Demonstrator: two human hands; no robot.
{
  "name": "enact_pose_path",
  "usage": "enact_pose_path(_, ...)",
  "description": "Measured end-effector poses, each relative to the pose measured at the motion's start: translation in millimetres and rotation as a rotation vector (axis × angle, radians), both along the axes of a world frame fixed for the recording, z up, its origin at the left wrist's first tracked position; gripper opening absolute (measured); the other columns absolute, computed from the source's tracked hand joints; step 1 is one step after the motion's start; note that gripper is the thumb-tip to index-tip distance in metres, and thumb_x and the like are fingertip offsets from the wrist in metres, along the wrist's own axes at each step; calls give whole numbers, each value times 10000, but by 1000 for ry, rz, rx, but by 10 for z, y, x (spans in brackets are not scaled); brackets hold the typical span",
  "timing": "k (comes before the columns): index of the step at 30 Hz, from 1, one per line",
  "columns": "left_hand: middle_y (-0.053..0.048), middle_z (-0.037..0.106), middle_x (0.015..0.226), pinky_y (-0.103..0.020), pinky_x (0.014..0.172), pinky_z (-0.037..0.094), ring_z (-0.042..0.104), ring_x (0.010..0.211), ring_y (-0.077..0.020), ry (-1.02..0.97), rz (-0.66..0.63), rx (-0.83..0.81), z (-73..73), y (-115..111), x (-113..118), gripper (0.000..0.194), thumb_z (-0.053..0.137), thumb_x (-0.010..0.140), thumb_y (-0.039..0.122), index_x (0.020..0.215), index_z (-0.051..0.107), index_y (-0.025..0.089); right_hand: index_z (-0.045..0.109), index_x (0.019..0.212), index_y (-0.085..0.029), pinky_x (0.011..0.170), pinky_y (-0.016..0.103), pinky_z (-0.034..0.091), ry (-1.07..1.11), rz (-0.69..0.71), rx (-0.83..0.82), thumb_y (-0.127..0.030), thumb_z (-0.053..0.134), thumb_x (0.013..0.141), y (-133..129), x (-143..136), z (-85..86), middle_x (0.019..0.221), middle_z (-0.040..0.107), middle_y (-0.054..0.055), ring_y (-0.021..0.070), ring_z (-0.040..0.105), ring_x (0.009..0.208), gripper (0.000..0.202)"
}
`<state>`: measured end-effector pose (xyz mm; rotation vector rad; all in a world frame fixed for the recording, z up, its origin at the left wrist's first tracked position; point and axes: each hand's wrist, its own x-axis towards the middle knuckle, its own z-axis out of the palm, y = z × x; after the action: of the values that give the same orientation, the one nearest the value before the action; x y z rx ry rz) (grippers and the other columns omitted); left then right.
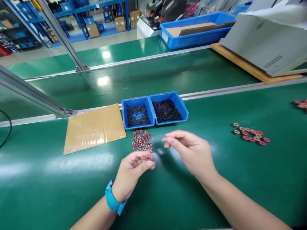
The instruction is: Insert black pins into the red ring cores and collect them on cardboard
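Note:
My left hand [136, 167], with a blue band on its wrist, grips a small red ring [148, 158] between thumb and fingers. To its right, my right hand [189, 148] is raised over the green table with thumb and forefinger pinched together; whatever is between the tips is too small to name. Just beyond my left hand lies a cluster of small red and tan toothed rings [141, 140]. Behind the cluster stand two blue bins, the left bin [124, 115] and the right bin [185, 111], both holding thin black pieces.
A cardboard sheet [94, 129] lies left of the bins. More rings [251, 138] are scattered at the right. A metal rail [216, 93] runs behind the bins. Farther back are a large blue tray [196, 41] and a grey metal case [261, 41] on a wooden board.

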<state>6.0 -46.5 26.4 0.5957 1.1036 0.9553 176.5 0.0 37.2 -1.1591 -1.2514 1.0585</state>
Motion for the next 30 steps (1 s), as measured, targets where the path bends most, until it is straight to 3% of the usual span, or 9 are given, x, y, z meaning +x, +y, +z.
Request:
enact_pose_path(4,1,662,734,-256,690,489,607,663,-100,46,14,20,-17,-5,-10,283,783,607,275,839,666,164,672,717,-196,555,223,536,63,127,-96,-210,681,704,-34,-44,-20,629,667,-5,103,624,554,21)
enact_pose_path(8,17,625,693,-212,637,466,559,639,-76,102,-3,51,-10,-6,-3,246,783,598,244,787,649,164,677,731,-198,570,216,527,103,163,-178,-212,684,703,-44,-76,-2,617,662,-9,94,616,555,32)
enact_pose_path(15,30,589,650,-207,606,468,545,618,-81,219,-41,149,1,-20,13,208,751,618,188,771,610,172,692,729,-225,540,207,511,172,248,-97,-152,672,706,-134,-87,84,702,655,-8,85,605,579,79)
enact_pose_path(23,32,590,630,-198,571,467,525,579,-76,253,-51,185,8,-32,33,189,737,620,180,749,600,172,699,735,-203,587,249,506,-87,194,-50,-191,656,729,-135,-129,74,721,683,21,125,626,656,45)
enact_pose_path(30,32,589,638,-195,571,460,517,583,-74,254,-70,174,-3,-29,31,191,741,622,188,750,601,174,699,769,-199,592,256,504,-152,266,-77,-196,605,771,-112,-122,82,756,694,24,131,628,672,94)
